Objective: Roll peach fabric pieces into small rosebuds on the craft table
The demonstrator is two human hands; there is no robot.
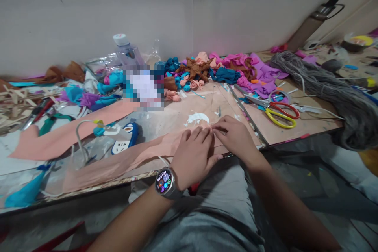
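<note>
A long peach crepe paper strip (147, 152) lies along the front of the table and runs under my hands. My left hand (192, 157), with a smartwatch on its wrist, rests palm down on the strip with its fingers laid over it. Close beside its fingertips, my right hand (233, 136) pinches the strip's right end between thumb and fingers. The paper looks gathered there, though the fingers cover part of it. Just beyond the hands, a white patch (197, 118) marks the tabletop.
Scissors (282, 112) with red and yellow handles lie right. Grey yarn (313, 82) hangs over the edge. Crumpled coloured paper pieces (195, 71) line the wall. A glue gun (124, 138), another peach piece (71, 132) and a plastic bottle (128, 53) sit left.
</note>
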